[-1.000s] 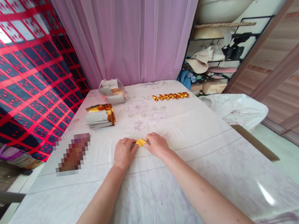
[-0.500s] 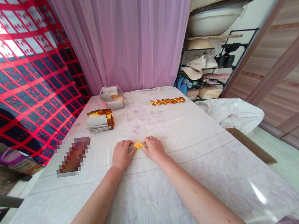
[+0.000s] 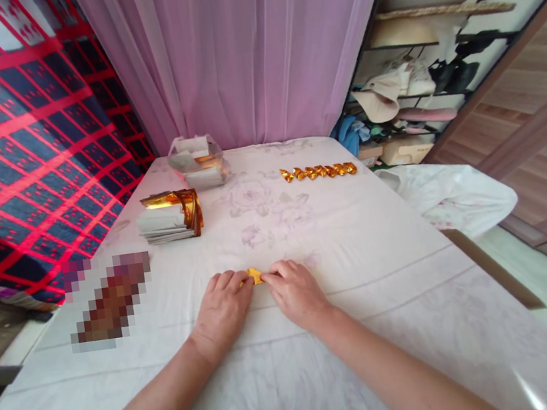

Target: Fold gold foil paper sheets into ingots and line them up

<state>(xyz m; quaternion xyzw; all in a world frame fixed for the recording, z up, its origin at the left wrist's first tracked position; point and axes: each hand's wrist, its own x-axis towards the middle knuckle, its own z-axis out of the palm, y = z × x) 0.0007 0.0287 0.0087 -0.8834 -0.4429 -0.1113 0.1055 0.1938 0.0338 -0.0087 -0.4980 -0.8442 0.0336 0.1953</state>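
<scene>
A small piece of gold foil paper (image 3: 255,276) lies low over the table, pinched from both sides. My left hand (image 3: 224,309) is closed on its left end, and my right hand (image 3: 297,289) grips the right end with thumb and fingers. Much of the paper is hidden by the fingers, so its folds cannot be made out. Farther off on the left stands a stack of gold and white foil paper sheets (image 3: 167,220). A row of several shiny folded gold pieces (image 3: 319,172) sits at the far right.
A clear plastic bag (image 3: 197,164) with more paper stands at the table's far left. Some pixelated reddish thing (image 3: 114,296) lies near the left edge of the patterned tablecloth (image 3: 276,379). Off the right side are a white plastic bag (image 3: 459,197) and a cluttered shelf rack (image 3: 420,97).
The view has shifted closer to the table. Both hands still hold the gold paper, which now shows as a smaller, flatter piece between the fingers.
</scene>
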